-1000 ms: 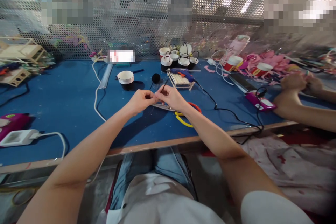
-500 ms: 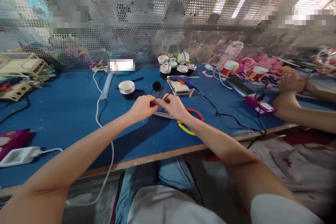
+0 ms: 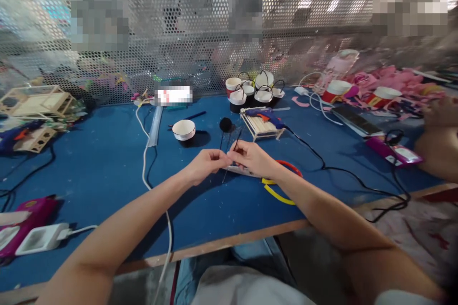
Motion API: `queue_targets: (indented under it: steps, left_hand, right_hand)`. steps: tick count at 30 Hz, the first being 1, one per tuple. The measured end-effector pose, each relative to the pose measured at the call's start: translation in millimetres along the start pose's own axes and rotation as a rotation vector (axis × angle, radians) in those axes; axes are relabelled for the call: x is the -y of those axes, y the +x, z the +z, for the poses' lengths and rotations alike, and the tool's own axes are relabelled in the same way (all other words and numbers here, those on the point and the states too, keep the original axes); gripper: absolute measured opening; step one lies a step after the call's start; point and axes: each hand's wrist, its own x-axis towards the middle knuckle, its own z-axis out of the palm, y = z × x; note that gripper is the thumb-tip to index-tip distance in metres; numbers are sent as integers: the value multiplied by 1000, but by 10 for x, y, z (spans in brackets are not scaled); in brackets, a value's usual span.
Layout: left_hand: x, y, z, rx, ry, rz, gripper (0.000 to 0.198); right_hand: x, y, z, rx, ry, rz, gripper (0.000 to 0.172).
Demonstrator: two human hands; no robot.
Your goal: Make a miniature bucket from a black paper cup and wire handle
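My left hand (image 3: 207, 164) is closed in a pinch, its fingertips meeting those of my right hand over the blue table. A thin black strand (image 3: 221, 141) rises from the left fingertips. My right hand (image 3: 252, 156) is pinched around a thin black stick-like piece (image 3: 238, 137), which slants up out of the fingers; a fine dark end shows below them. Under the right hand lie scissors (image 3: 281, 195) with red and yellow handles, partly covered. A black fuzzy ball (image 3: 225, 125) sits just beyond the fingers. To the left stands a white-and-black paper cup (image 3: 183, 131).
Several small cups with black loop handles (image 3: 264, 96) stand at the back. A blue glue gun (image 3: 266, 116) rests on a wooden stick rack (image 3: 263, 128), its cord trailing right. A white cable (image 3: 145, 167) crosses the table. At the right edge is another person's arm (image 3: 438, 140).
The view has shifted, so the table appears farther right and lower. My fingers remain together, and the right hand's black piece now stands more upright, with its lower end showing.
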Motion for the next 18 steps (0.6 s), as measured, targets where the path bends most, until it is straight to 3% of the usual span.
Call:
queue_targets:
  steps: [4,11,15,18]
  left_hand:
    - [-26,-8,-13,-34,176,69,27]
    - [-15,-44,34,-127,385,128,25]
    - [-21,-52,34,-139,441,148,22]
    - [-46,-40,4,-63,305,86,25]
  right_hand:
    - [-49,-42,84,-175,-79,-36,27]
    - [-74,-47,144,-247,-128,-17,31]
    - [-80,-41,147,-224,-60,-4,30]
    - [-39,-48,114,-89,115,28,25]
